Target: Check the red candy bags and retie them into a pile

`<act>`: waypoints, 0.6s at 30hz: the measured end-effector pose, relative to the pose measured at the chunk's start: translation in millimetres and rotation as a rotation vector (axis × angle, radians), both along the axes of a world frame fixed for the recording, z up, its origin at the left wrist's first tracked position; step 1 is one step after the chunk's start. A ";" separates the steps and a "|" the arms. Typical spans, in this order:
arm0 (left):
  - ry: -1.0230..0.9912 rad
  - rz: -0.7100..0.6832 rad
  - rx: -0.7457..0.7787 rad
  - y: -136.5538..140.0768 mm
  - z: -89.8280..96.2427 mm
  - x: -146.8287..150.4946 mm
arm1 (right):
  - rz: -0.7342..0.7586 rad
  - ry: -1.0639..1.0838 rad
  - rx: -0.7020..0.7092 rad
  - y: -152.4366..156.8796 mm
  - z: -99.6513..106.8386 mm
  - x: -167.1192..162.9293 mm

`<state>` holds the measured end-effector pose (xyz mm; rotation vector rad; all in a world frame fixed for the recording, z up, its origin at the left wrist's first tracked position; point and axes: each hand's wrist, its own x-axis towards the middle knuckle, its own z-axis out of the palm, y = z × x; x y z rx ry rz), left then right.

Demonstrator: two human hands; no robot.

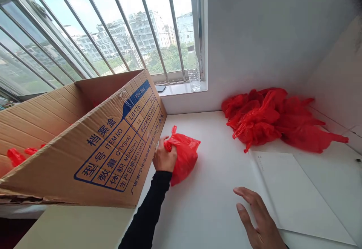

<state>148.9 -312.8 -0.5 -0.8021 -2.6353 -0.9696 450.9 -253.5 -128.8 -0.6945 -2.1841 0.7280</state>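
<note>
A filled red plastic bag [185, 155] is on the white tabletop, its top gathered into a knot-like tuft. My left hand [165, 156] grips the bag at its left side, close to the cardboard box; some of the fingers are hidden behind the plastic. What the bag contains cannot be seen. My right hand [258, 219] hovers over the front right of the table, fingers apart and holding nothing. It is nearest to a flat white sheet or board [299, 192] on the table.
A large open cardboard file box [113, 143] stands at the left, with red plastic inside [17, 156]. Crumpled red bags [263, 117] are heaped against the back wall. A clear bottle [193, 68] and a dark flat object [161, 89] rest on the sill by the barred window.
</note>
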 end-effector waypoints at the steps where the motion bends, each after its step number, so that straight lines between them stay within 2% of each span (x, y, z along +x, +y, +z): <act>1: 0.032 0.017 0.041 15.1 7.8 -16.1 | -0.011 0.009 -0.007 -1.6 -1.4 -2.1; 3: 0.101 -0.005 0.115 38.0 17.0 -32.1 | -0.049 0.032 -0.044 -4.7 -1.6 -7.1; 5: 0.151 -0.101 0.158 49.1 14.4 -27.9 | -0.075 0.057 -0.079 -4.9 3.0 -11.3; 9: 0.170 -0.358 0.155 41.8 -20.3 2.7 | -0.064 0.081 -0.051 17.5 30.9 -11.9; 14: 0.137 -0.483 0.122 13.0 -60.9 36.1 | -0.237 0.101 0.046 94.6 83.0 -16.8; 18: 0.161 -0.559 0.108 -7.1 -79.9 61.6 | -0.275 0.103 0.148 176.8 116.4 -58.0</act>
